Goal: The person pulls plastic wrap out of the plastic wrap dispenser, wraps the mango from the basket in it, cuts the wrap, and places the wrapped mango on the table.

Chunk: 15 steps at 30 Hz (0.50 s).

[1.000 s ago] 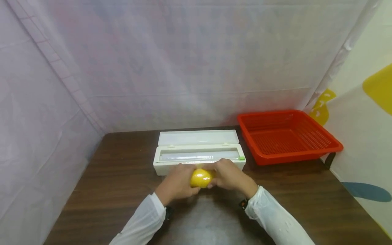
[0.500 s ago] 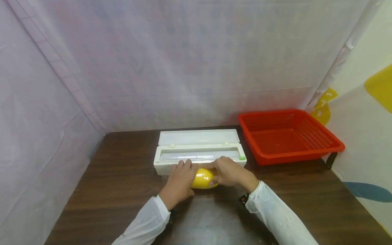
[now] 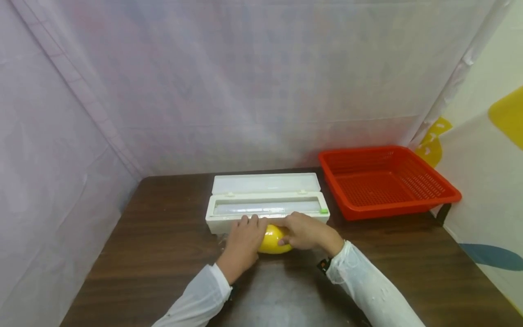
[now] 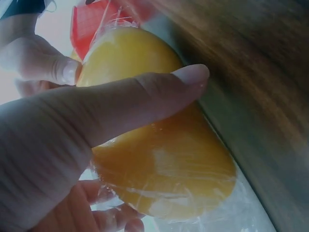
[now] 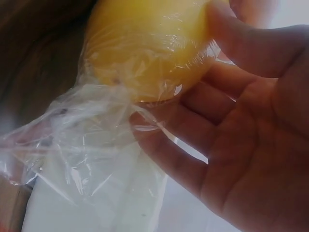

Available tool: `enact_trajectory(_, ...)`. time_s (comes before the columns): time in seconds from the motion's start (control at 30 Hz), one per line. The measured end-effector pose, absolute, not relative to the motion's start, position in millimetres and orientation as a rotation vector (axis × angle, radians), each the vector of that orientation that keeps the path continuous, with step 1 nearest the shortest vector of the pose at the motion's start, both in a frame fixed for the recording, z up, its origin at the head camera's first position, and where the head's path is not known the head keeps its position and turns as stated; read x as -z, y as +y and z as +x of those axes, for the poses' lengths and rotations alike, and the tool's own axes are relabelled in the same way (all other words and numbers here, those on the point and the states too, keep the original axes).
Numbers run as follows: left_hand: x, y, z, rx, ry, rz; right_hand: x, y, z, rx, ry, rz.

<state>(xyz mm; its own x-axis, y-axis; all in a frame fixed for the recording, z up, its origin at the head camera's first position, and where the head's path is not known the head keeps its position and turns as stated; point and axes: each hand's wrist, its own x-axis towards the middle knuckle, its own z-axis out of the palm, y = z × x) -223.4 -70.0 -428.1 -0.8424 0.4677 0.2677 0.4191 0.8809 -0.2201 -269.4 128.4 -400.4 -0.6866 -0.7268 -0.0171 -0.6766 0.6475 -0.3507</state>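
Note:
A smooth, oblong yellow fruit (image 3: 273,240), shaped rather like a mango, is wrapped in clear cling film (image 5: 91,140). In the head view it is just in front of the white film box. My left hand (image 3: 244,240) grips its left part, the thumb (image 4: 145,99) lying across the fruit in the left wrist view and the fingers round the other side. At the right end my right hand (image 3: 304,230) holds the fruit between thumb and fingers. Loose film trails off the fruit's end in the right wrist view. Both hands hide much of the fruit from the head camera.
Behind the hands stands a white cling film dispenser box (image 3: 265,196), its lid (image 3: 265,183) raised and a film roll (image 3: 265,208) inside. A red plastic basket (image 3: 351,212) is at the back right of the brown wooden table (image 3: 143,254). White cloth walls (image 3: 261,91) enclose the back and sides.
My left hand has turned from the fruit's side to lie more over its top, knuckles upward. The fruit has shifted slightly right, while my right hand has stayed nearly in place.

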Motion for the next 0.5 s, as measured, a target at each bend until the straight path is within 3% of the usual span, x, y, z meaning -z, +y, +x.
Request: enact_trajectory(0.5, 433.1, -70.6, -225.1, -0.237, -2.59, -0.725, 401.3, 129.8, -273.1, 0.559, 2.661, -1.133)
